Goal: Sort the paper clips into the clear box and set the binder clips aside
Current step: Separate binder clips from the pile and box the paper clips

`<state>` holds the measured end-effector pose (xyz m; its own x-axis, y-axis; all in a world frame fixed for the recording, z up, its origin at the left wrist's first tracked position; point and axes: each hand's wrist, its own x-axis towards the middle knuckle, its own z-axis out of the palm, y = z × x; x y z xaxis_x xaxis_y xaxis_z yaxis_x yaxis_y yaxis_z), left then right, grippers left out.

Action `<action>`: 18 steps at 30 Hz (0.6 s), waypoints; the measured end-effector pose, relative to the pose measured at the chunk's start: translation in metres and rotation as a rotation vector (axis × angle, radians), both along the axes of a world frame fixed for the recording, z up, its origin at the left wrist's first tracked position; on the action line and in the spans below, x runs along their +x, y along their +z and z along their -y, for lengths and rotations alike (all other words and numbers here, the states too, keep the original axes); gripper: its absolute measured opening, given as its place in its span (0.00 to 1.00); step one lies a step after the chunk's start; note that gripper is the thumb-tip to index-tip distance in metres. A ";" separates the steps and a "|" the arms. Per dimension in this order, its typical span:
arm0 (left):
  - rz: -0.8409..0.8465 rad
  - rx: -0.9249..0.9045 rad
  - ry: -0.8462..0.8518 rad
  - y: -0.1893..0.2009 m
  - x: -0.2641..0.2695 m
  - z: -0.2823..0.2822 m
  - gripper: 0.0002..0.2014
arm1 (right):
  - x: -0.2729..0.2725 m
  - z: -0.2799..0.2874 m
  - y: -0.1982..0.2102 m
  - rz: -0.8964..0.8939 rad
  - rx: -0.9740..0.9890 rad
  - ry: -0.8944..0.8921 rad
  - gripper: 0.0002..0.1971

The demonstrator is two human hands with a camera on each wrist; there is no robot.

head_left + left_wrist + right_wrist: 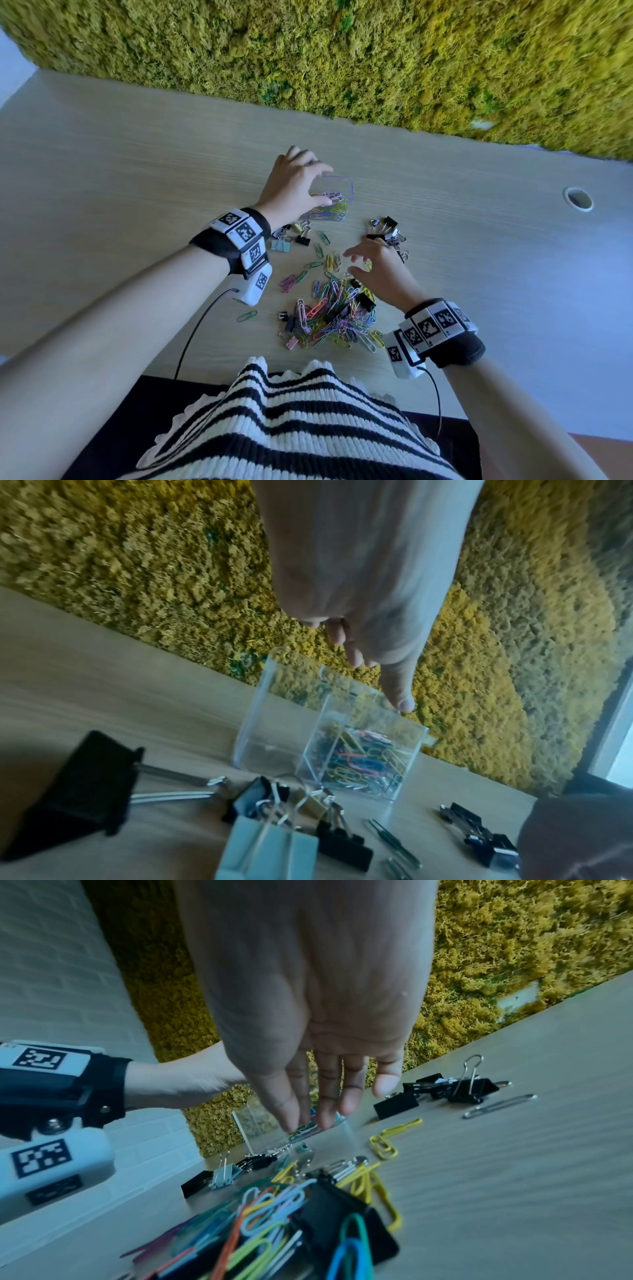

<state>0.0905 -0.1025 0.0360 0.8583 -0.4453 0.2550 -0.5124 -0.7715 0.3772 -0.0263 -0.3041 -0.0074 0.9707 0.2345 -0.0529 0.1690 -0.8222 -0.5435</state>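
The clear box (337, 205) (284, 723) stands on the wooden table with coloured paper clips inside it. My left hand (310, 164) (377, 680) arches over its top, thumb on the near rim and fingers at the far rim. My right hand (356, 263) (329, 1112) hovers empty with straight, spread fingers between the box and the mixed pile of paper clips (329, 318) (267, 1218). A black binder clip (366, 303) (342, 1213) lies in that pile. Binder clips sit in one group left of the box (291, 236) (274, 840) and another to the right (387, 228) (469, 1088).
A moss wall (342, 51) runs along the table's far edge. A round cable hole (578, 198) is at the far right. A lone green paper clip (246, 316) lies left of the pile. Black cables (195, 329) hang from both wrist units over the near edge.
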 end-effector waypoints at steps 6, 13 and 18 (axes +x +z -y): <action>-0.054 0.214 0.108 -0.006 0.001 -0.027 0.38 | 0.018 -0.017 0.002 -0.124 -0.136 0.123 0.26; -0.097 0.217 0.096 -0.006 0.007 -0.029 0.33 | 0.014 -0.032 -0.005 -0.155 -0.079 0.372 0.35; -0.042 0.200 0.095 -0.005 0.000 -0.030 0.40 | -0.005 -0.013 0.005 -0.148 -0.015 0.270 0.27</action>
